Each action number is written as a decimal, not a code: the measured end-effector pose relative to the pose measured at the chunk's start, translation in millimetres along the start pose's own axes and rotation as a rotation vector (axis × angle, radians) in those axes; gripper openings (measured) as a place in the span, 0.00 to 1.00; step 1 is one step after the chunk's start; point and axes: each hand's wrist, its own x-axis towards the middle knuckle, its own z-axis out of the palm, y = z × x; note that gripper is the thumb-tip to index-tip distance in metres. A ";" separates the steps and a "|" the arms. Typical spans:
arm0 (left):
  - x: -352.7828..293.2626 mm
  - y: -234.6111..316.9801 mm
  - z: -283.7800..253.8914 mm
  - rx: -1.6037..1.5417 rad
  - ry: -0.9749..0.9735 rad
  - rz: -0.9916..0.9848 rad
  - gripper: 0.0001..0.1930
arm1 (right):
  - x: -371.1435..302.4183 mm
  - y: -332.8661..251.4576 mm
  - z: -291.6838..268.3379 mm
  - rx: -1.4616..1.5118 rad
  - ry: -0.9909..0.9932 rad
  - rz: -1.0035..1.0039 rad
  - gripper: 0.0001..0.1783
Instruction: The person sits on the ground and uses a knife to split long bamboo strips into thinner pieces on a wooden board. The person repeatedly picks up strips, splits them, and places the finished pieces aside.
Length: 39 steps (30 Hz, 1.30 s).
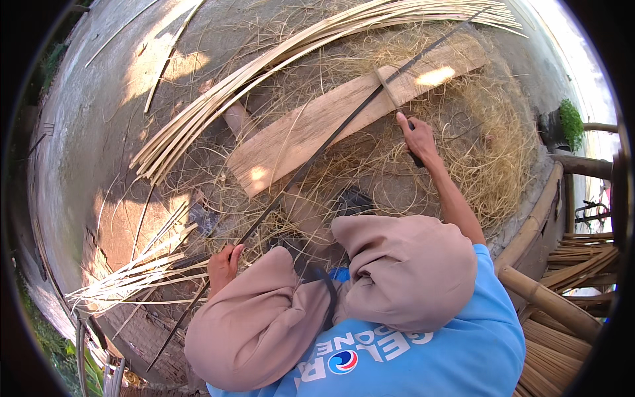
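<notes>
My right hand is closed around the black handle of a knife. Its blade lies across a long dark bamboo strip, above a wooden plank. The strip runs slantwise from the far right, over the plank, down to the near left. Beside my left knee, my left hand is closed on this strip, thumb uppermost. Curly thin shavings are heaped around and under the plank.
A bundle of pale split strips arcs beyond the plank. More strips lie at the near left. Bamboo poles and stacked strips stand at the right, with a potted green plant farther back.
</notes>
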 end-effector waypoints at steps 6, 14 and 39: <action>62.1 68.4 52.4 0.029 0.264 0.148 0.21 | -159.2 -44.6 98.2 -0.189 -0.209 -0.582 0.33; 53.3 66.4 47.2 -0.033 0.225 0.163 0.22 | -87.2 -35.0 37.1 -0.287 -0.125 -0.280 0.34; 75.5 78.3 41.6 -0.491 -0.049 0.221 0.26 | -16.4 9.9 44.3 -0.006 0.160 0.022 0.39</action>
